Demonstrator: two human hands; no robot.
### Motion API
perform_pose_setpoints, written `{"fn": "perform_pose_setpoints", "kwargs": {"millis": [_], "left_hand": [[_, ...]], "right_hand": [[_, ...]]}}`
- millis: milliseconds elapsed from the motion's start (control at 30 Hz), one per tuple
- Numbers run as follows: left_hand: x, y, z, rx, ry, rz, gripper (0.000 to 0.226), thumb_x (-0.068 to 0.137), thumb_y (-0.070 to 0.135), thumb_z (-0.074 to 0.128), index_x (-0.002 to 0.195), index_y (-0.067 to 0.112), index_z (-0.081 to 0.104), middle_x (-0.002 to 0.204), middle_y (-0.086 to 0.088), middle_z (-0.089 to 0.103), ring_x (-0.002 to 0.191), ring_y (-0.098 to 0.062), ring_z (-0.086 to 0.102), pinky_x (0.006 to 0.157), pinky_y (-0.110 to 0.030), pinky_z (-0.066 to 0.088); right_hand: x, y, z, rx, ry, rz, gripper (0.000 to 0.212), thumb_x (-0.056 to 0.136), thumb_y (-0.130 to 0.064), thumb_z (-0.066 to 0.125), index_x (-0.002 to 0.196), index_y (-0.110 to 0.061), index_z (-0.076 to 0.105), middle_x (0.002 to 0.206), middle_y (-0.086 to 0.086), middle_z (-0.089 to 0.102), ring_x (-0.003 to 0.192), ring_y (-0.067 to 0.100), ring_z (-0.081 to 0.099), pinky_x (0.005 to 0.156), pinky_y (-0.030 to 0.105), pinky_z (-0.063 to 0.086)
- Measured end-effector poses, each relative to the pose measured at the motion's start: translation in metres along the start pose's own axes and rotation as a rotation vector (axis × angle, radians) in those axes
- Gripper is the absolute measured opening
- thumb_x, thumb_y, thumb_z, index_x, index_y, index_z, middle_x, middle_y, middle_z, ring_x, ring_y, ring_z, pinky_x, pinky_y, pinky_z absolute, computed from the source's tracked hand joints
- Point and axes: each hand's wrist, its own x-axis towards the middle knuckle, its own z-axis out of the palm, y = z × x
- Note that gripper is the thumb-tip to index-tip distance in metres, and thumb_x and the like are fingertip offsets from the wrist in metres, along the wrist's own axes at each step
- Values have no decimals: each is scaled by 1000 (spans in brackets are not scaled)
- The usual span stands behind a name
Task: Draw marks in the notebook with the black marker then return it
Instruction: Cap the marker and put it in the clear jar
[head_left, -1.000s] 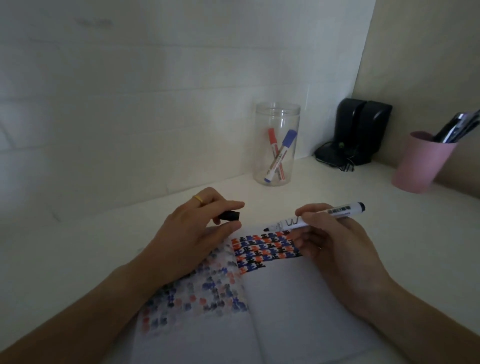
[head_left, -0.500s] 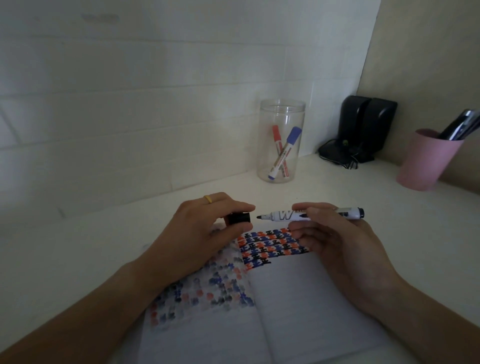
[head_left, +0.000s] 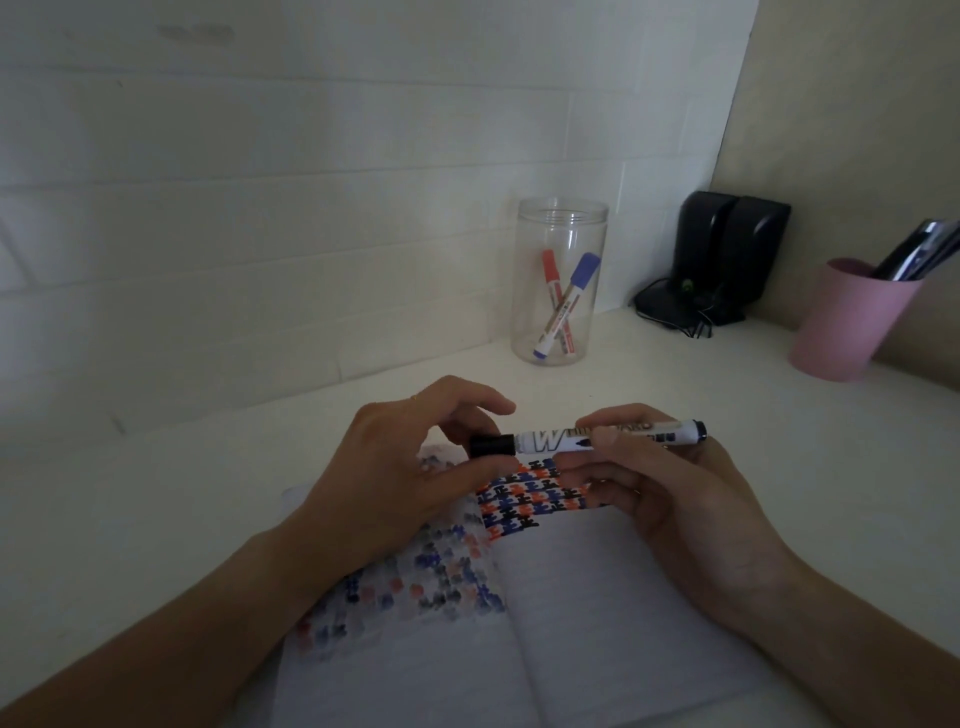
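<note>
The black marker (head_left: 566, 440) lies level above the open notebook (head_left: 571, 597), its white barrel pinched in my right hand (head_left: 660, 499). My left hand (head_left: 395, 478) holds the black cap (head_left: 492, 446), which sits over the marker's tip at its left end. The notebook's right page carries rows of black, blue and red marks (head_left: 530, 499) near its top. The left page shows fainter coloured marks. My hands cover part of the upper pages.
A clear plastic jar (head_left: 558, 283) with a red and a blue marker stands behind the notebook by the white wall. Black speakers (head_left: 727, 254) sit in the corner. A pink cup (head_left: 852, 322) with pens is at the right.
The uncapped marker turned level and moved left. The cap in my left hand met its tip and now covers it. The camera view tilted slightly.
</note>
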Motion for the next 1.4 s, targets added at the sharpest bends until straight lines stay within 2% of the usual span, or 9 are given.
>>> {"fn": "perform_pose_setpoints", "kwargs": {"millis": [200,333,433,633,1033,1133,1233,1300,1400], "left_hand": [[0,2,-1,-135,59,-37,25,74,42,81,92,26,74,82,17,78,81,-7,75,75,-10,55],[-1,7,-1,-222,84,-104,20,71,36,84,85,24,76,88,13,80,75,-4,77,68,-9,55],[-3,8,2,-322,81,-161,22,72,29,83,84,11,76,78,6,83,68,-7,80,68,-18,60],[-2,13,3,-496,66,-248,17,75,20,80,79,4,75,66,-4,81,57,-19,79,61,-24,61],[-2,20,2,-670,89,-299,14,73,13,78,71,0,73,60,-13,78,46,-23,73,53,-28,60],[-1,13,5,-559,92,-271,13,76,21,79,76,8,74,65,-6,79,53,-19,73,60,-25,59],[-2,4,5,-214,87,-201,16,79,42,74,84,27,73,78,10,77,72,-12,72,69,-17,55],[-2,2,3,-36,93,-144,21,80,47,72,90,28,73,79,14,75,82,-12,70,71,-14,53],[-1,-1,2,72,83,-38,20,82,42,74,93,24,71,84,20,70,88,-3,66,75,-5,47]], "right_hand": [[0,2,-4,3,-13,-2,32,70,-21,77,96,-1,79,86,22,79,77,27,74,65,28,60],[0,3,-7,22,-10,9,34,71,-18,77,97,4,77,85,22,79,75,26,75,63,27,59],[0,2,-8,19,-33,4,43,67,-23,84,100,3,77,93,26,78,82,31,76,74,34,62],[-4,-2,-7,-48,-43,-43,31,68,-17,79,95,-1,80,93,24,79,85,33,77,76,33,61],[-8,-5,-4,-122,-92,-173,32,70,-14,78,97,2,79,90,22,80,82,33,78,72,32,61],[-7,-3,-3,-158,-72,-195,27,72,-10,77,97,0,80,91,18,81,82,30,79,70,29,62],[-8,-4,-2,-320,-30,-231,26,74,-14,77,98,-6,81,85,9,82,63,12,73,58,22,58],[-6,-2,-4,-425,-18,-247,23,77,-15,77,99,-10,81,79,2,80,55,5,65,53,18,53],[-3,6,-11,-651,47,-284,21,80,-7,81,97,-19,79,83,-7,79,70,2,72,60,11,52]]}}
